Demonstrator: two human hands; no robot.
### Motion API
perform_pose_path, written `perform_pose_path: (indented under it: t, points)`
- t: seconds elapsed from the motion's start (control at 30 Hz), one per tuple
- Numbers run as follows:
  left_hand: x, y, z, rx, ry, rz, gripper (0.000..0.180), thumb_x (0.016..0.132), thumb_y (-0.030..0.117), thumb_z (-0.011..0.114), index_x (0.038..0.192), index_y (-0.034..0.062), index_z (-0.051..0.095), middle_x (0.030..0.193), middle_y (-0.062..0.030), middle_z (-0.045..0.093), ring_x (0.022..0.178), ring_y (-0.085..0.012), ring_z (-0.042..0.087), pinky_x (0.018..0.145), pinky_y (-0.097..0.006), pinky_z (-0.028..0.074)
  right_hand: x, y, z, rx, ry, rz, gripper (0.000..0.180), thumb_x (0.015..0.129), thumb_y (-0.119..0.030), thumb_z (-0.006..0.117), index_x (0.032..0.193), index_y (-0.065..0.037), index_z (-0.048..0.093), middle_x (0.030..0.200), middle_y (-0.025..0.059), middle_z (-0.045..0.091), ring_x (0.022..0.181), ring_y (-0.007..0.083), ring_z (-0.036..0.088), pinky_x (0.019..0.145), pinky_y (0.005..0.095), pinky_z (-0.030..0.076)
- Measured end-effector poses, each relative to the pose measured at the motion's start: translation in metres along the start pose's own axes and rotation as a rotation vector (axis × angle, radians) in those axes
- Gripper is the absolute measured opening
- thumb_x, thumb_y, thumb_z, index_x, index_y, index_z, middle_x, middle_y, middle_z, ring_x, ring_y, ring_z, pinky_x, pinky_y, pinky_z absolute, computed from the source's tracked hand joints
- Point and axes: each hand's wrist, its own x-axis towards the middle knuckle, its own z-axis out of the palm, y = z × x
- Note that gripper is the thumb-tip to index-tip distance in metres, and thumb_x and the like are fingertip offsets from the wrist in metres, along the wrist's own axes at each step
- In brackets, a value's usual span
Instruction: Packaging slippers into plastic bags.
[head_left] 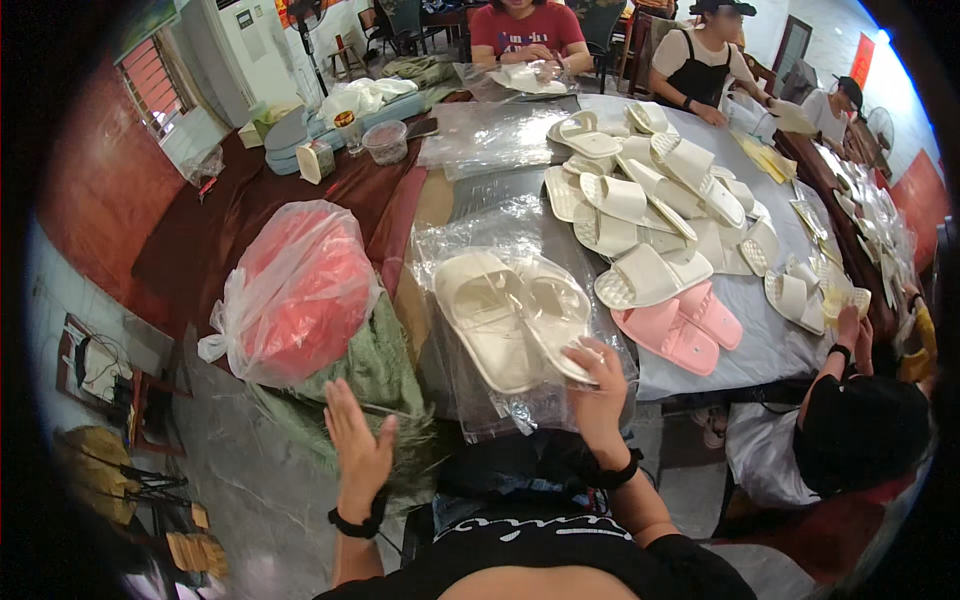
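A pair of cream slippers [487,322] lies side by side on a stack of clear plastic bags [450,243] at the table's near edge. My right hand [598,392] has its fingers bent over the near end of the right slipper [558,312]. To the left, my left hand [360,445] is raised with fingers stretched out, holding nothing. It is nearest to a green woven sack [375,365], beneath a clear bag of pink stuff [300,290]. Just right of the pair lie pink slippers [684,328] next to a heap of cream slippers [655,205].
Across the table a person in red [527,45] handles a bagged pair. Others work along the right side, one in a black cap [860,430] close by. Blue-grey cases [290,150], a plastic tub [386,142] and a phone [422,127] lie at the back left.
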Motion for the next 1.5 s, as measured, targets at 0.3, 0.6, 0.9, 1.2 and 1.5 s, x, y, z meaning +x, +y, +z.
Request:
perform_pose_path:
  t: [0.3,0.6,0.9,1.2,1.5]
  points:
    - [-0.059,-0.031,0.032,-1.356,-0.6,-0.837,0.068,0.095,0.051,0.037,0.139,-0.0014,0.032,0.137,-0.0241,0.041,0.124,-0.0348,0.043,0.109,-0.035,0.023,0.001,0.007,-0.012,0.492,0.039,0.168,0.029,0.073,0.007,0.061,0.101,0.001,0.066,0.107,0.0097,0.06,0.099,0.0171,0.057,0.086,0.027,0.044]
    - [-0.101,0.0,0.082,-0.282,-0.421,0.178,0.071,0.09,0.059,0.037,0.075,-0.0032,0.068,0.079,-0.0225,0.065,0.074,-0.0365,0.064,0.08,-0.05,0.047,-0.012,-0.041,0.03,1.167,-0.616,0.636,0.027,0.085,-0.012,0.062,0.109,0.001,0.061,0.093,0.0039,0.064,0.078,0.0106,0.06,0.07,0.0238,0.049]
    - [-0.097,0.021,0.043,0.209,-0.999,-0.306,0.065,0.087,0.06,0.035,0.113,0.0063,0.062,0.103,-0.0199,0.065,0.096,-0.037,0.062,0.083,-0.048,0.048,-0.046,-0.039,0.095,1.115,-0.888,1.017,0.033,0.09,-0.026,0.061,0.111,0.001,0.058,0.097,0.0028,0.063,0.08,0.0091,0.058,0.069,0.025,0.047]
    - [-0.079,0.014,0.016,0.11,-0.441,0.138,0.051,0.08,0.029,0.057,0.124,0.0064,0.049,0.123,-0.0196,0.053,0.115,-0.0377,0.049,0.1,-0.047,0.034,-0.057,-0.039,0.112,1.243,-1.071,1.059,0.035,0.096,-0.022,0.05,0.125,-0.002,0.049,0.108,0.0019,0.059,0.093,0.0084,0.056,0.079,0.0252,0.046]
    - [-0.062,0.007,-0.048,0.077,-0.693,-0.22,0.08,0.076,0.056,0.061,0.137,0.0104,0.039,0.138,-0.0171,0.043,0.126,-0.033,0.041,0.102,-0.041,0.034,-0.07,-0.047,0.105,1.096,-0.92,1.031,0.041,0.095,-0.021,0.052,0.13,-0.002,0.043,0.113,0.004,0.057,0.101,0.0108,0.053,0.085,0.0261,0.044]
